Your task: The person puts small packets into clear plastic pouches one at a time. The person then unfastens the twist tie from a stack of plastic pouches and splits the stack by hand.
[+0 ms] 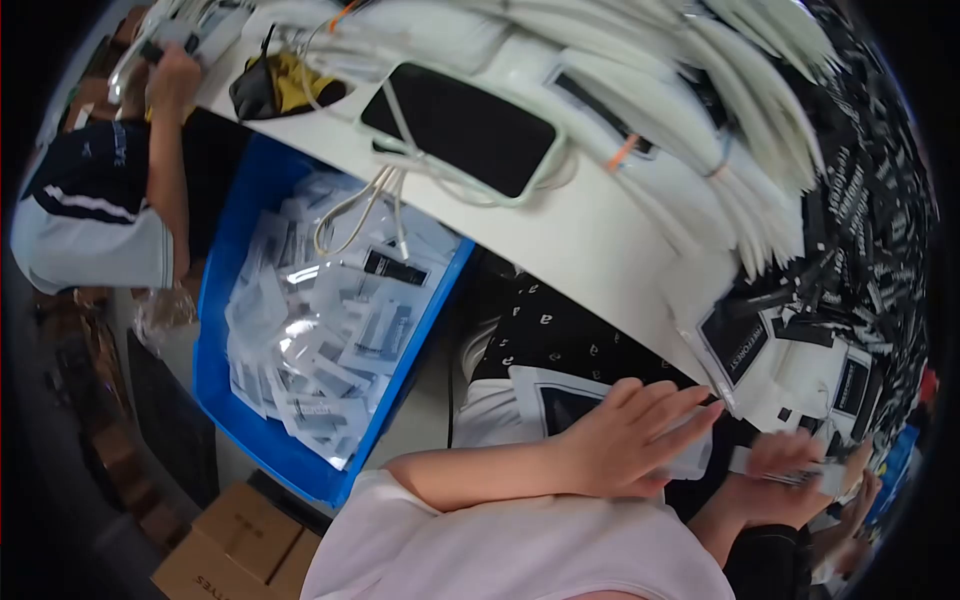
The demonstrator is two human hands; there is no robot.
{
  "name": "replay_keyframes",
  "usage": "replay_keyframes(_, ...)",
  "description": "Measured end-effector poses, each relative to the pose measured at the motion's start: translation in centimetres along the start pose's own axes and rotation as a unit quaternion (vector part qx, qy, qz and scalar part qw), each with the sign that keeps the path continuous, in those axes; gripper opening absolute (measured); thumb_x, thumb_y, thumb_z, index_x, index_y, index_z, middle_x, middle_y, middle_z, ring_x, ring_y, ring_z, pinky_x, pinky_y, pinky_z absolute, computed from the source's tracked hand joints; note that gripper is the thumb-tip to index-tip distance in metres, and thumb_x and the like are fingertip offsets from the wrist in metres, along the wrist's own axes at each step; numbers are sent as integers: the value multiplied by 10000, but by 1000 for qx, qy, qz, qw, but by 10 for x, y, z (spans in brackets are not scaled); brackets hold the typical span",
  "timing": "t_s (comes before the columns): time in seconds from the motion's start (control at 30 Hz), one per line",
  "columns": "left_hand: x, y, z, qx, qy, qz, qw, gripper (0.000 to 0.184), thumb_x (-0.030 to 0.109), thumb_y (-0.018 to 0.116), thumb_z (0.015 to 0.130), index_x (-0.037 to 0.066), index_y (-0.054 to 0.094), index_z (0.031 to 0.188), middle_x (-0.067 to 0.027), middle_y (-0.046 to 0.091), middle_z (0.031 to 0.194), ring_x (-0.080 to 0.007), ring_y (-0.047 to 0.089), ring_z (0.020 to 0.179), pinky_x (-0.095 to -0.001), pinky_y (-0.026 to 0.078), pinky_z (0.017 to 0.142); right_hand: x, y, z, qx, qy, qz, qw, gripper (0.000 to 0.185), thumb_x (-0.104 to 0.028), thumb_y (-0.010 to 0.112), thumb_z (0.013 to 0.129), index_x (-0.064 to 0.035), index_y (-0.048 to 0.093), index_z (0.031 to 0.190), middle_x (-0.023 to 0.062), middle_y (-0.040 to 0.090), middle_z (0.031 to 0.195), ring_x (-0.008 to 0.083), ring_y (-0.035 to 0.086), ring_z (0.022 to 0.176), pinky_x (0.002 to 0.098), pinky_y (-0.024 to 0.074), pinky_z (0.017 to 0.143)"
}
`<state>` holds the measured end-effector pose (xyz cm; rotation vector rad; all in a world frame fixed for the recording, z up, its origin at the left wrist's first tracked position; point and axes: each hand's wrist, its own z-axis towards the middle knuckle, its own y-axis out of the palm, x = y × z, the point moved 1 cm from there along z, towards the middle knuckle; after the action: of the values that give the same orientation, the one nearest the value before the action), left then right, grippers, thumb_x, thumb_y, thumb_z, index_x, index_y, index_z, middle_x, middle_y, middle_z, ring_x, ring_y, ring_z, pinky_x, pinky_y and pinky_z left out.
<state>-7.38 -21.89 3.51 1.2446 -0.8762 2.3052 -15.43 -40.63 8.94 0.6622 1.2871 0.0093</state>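
My left hand (pixel 640 435) reaches across in front of me with its fingers stretched out. Below it, a white pouch with a black panel (pixel 565 408) lies over my lap, partly covered by the hand; whether they touch, I cannot tell. My right hand (pixel 760 490), blurred, has its fingers closed around a small silvery-white packet (pixel 800 472). Just beyond the hands, at the table's edge, lies another white pouch with a black label (pixel 735 345). Near the right hand is a white packet with a black label (pixel 852 387).
A blue bin (pixel 340 490) full of clear-and-white packets stands at left. On the white table (pixel 590 250) lie a phone (pixel 460 128) with a cable, banded white pouches (pixel 690 130) and a heap of black packets (pixel 860 220). A co-worker's arm (pixel 168 180) is at upper left; cardboard boxes (pixel 235 540) sit below.
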Motion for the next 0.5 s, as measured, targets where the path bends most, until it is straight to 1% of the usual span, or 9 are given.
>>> replay_keyframes(0.03,-2,2,-1,-6,-6,13,1000,790,269,680,579,30,393,1275,-146,430,1269,-260,468,981,-370,310,778,-7,10,4,32,-59,-19,998,243,-299,491,862,-67,426,825,13,331,644,87,360,543,216,397,512)
replay_keyframes(0.1,-8,3,-4,37,23,33,999,830,341,670,582,20,356,1280,-148,410,1293,-252,446,1001,-367,287,779,1,41,2,152,-133,-43,978,280,-320,458,904,-57,385,840,80,444,706,173,461,503,292,497,515)
replay_keyframes(0.2,-18,-5,1,88,81,131,984,884,393,694,538,3,346,1252,-171,393,1301,-263,450,985,-377,284,768,22,76,-2,-70,-63,-343,935,277,-340,419,922,-66,386,903,112,513,751,286,586,650,429,526,693)
replay_keyframes(0.23,-22,-11,3,64,70,99,991,890,396,696,535,4,342,1252,-176,394,1298,-272,451,982,-384,282,765,23,81,1,-107,-7,-294,950,249,-332,421,923,-84,402,929,120,520,752,280,570,701,443,483,780)
replay_keyframes(0.3,-24,-24,8,5,54,29,998,902,402,700,528,4,335,1251,-188,396,1291,-289,452,978,-399,278,761,17,91,4,12,6,-168,986,252,-350,418,922,-102,422,969,122,541,779,278,566,694,460,473,791)
replay_keyframes(0.33,-23,-31,11,-16,61,4,998,920,370,705,515,-35,352,1261,-174,321,1324,-309,372,1087,-431,284,812,14,95,8,48,-1,-141,989,248,-354,410,925,-114,422,985,120,544,784,272,567,688,461,477,788)
replay_keyframes(0.37,-19,-37,17,-24,69,-19,997,937,367,713,505,-41,343,1263,-173,316,1325,-314,373,1087,-435,286,813,12,97,12,82,-13,-114,990,246,-358,402,927,-125,421,1000,118,546,789,266,567,682,462,481,785)
replay_keyframes(0.43,-11,-47,31,-37,86,-54,994,972,359,730,486,-53,323,1267,-172,306,1328,-324,377,1086,-443,288,815,5,110,20,57,46,-119,990,290,-384,360,933,-119,404,1042,128,553,785,267,580,686,465,465,826)
replay_keyframes(0.5,-10,-53,44,-136,62,-37,988,1004,355,739,483,-62,285,1277,-179,311,1319,-330,383,1084,-448,292,811,2,108,19,10,36,-132,991,322,-367,347,938,-85,418,1075,164,573,918,303,583,829,491,381,920)
